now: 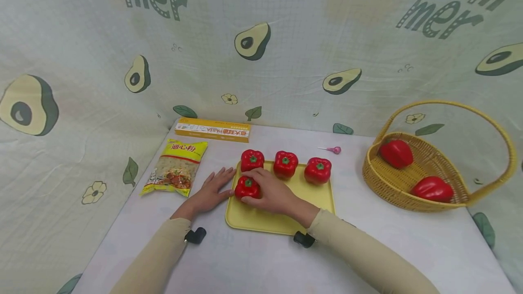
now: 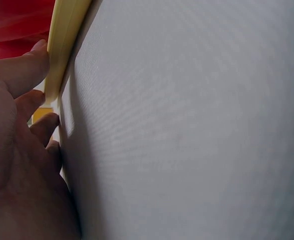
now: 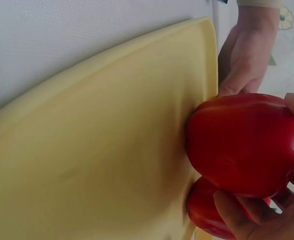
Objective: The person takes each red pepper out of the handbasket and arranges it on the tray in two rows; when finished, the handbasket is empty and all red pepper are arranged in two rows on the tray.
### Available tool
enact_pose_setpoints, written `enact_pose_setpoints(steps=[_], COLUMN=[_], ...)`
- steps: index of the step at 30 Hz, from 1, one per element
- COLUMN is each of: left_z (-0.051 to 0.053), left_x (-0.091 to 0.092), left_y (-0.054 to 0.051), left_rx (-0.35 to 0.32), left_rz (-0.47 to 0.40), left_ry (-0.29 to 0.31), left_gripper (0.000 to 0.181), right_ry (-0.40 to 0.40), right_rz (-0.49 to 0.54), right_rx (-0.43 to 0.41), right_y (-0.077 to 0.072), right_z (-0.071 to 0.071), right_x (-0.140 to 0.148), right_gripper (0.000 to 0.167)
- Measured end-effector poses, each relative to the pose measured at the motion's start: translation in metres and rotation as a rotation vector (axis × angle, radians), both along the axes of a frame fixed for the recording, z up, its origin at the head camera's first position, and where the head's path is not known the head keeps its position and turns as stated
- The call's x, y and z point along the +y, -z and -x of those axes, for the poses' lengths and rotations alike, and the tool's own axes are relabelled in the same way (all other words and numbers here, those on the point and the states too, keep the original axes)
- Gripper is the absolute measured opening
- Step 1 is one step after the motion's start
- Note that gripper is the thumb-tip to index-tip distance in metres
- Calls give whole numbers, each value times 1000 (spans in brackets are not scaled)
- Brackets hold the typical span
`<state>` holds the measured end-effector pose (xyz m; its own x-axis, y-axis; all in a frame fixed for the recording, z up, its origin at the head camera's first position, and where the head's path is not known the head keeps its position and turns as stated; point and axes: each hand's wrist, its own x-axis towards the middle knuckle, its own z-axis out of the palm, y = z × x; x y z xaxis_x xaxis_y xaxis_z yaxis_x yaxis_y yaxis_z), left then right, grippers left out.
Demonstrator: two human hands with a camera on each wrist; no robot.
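My right hand (image 1: 273, 193) grips a red bell pepper (image 1: 247, 188) at the left side of a yellow tray (image 1: 282, 227). In the right wrist view, the thumb and fingers curl round that bell pepper (image 3: 244, 145), close over the tray surface; whether it touches the tray I cannot tell. My left hand (image 1: 211, 193) lies with fingers extended against the tray's left edge, its thumb touching the rim (image 2: 61, 50) in the left wrist view. Along the tray's back stand three more red bell peppers, at left (image 1: 252, 159), middle (image 1: 285, 164) and right (image 1: 318, 170).
A wicker basket (image 1: 384, 193) with a tall handle stands at right, holding two red peppers (image 1: 432, 189). Left of the tray lies a yellow pasta bag (image 1: 175, 167); behind it is a long pasta box (image 1: 212, 129). A small pink-handled tool (image 1: 336, 150) lies behind the tray.
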<state>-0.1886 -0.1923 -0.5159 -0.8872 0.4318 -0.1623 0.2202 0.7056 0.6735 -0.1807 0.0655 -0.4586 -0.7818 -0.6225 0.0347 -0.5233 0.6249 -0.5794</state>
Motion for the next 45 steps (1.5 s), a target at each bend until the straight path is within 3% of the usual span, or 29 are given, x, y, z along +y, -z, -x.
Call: enact_pose_setpoints(steps=[31,38,45], left_z=[1,1,1], left_x=[0,0,0], left_y=[0,-1,1], left_rx=[-9,-11,-7], left_rz=[-7,-3,1], left_ry=[-1,-1,0], left_gripper=[74,74,74], right_ry=[16,39,48], right_rz=[8,9,33], right_rx=[-12,-38,-60], right_y=[-4,-11,-9], right_z=[-3,-7,-10], right_x=[14,23,34], right_gripper=[81,78,75])
